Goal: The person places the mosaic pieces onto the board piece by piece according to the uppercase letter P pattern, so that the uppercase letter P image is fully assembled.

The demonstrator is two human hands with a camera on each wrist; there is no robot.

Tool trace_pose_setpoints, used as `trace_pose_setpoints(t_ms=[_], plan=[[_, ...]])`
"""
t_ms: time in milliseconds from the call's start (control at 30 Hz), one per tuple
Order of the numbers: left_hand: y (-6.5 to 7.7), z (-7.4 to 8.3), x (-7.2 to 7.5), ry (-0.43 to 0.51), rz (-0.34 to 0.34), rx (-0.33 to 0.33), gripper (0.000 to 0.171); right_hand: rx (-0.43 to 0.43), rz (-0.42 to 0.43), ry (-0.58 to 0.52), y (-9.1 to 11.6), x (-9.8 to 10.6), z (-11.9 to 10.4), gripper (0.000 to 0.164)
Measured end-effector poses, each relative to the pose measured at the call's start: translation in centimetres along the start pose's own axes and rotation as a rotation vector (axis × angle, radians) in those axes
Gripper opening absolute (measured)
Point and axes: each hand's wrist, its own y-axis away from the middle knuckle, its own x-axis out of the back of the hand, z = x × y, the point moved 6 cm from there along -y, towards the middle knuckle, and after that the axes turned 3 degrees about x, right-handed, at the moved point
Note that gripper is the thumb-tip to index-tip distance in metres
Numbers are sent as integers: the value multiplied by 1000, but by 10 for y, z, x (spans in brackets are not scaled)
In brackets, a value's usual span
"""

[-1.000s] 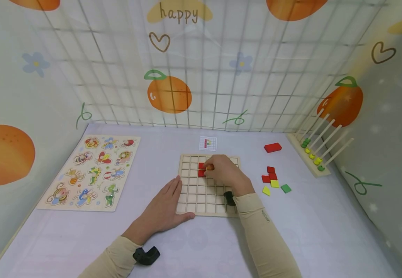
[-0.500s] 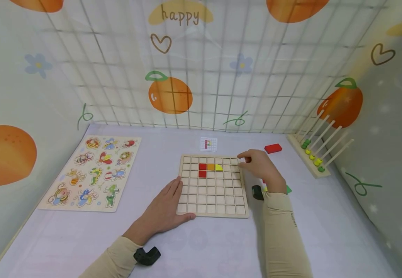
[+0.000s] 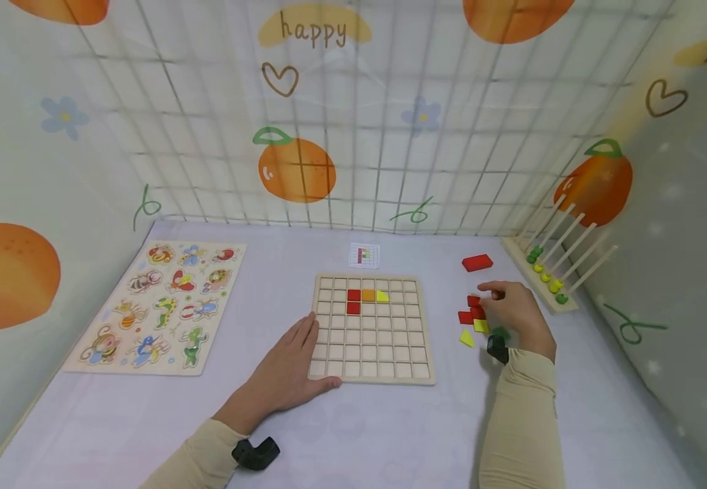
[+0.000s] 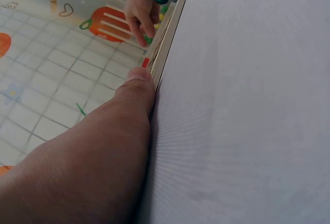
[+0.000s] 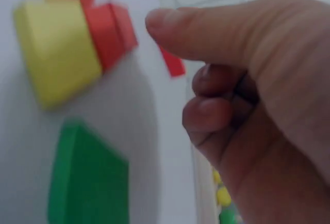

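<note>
My left hand (image 3: 286,363) lies with straight fingers along the left edge of a gridded wooden board (image 3: 384,346), its thumb at the near edge. In the board's upper rows sit two red squares (image 3: 354,308), an orange square (image 3: 368,295) and a yellow piece (image 3: 382,297) with a cut corner. To the right, my right hand (image 3: 515,312) hovers over loose pieces, fingers loosely bent and nothing seen between them. Beneath and beside it are several red blocks (image 5: 105,33), a yellow block (image 5: 56,51) and a green block (image 5: 93,182), partly hidden in the head view.
A small pattern card (image 3: 364,256) lies beyond the board. A yellow triangle (image 3: 466,338) is near the loose pieces, and a larger red block (image 3: 477,263) lies farther back. An insect puzzle board (image 3: 157,305) is at left, a pegged bead rack (image 3: 539,275) at right.
My right hand has left the board and moved right to the loose pieces. Its departure uncovered the orange and yellow pieces. My left hand stays at the board's edge.
</note>
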Motion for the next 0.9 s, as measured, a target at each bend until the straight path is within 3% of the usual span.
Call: trace_pose_setpoints(t_ms=[267,533,900], plan=[[1,-1,0,4,11,-5,120,-31,-27,-24,-2,-6,21,40],[1,0,0,11,13,-7,120,-46,-63,-59,-5,-10,22,48],[0,1,0,20,2,6,119,-22,-62,-26,-6,-11,12,43]])
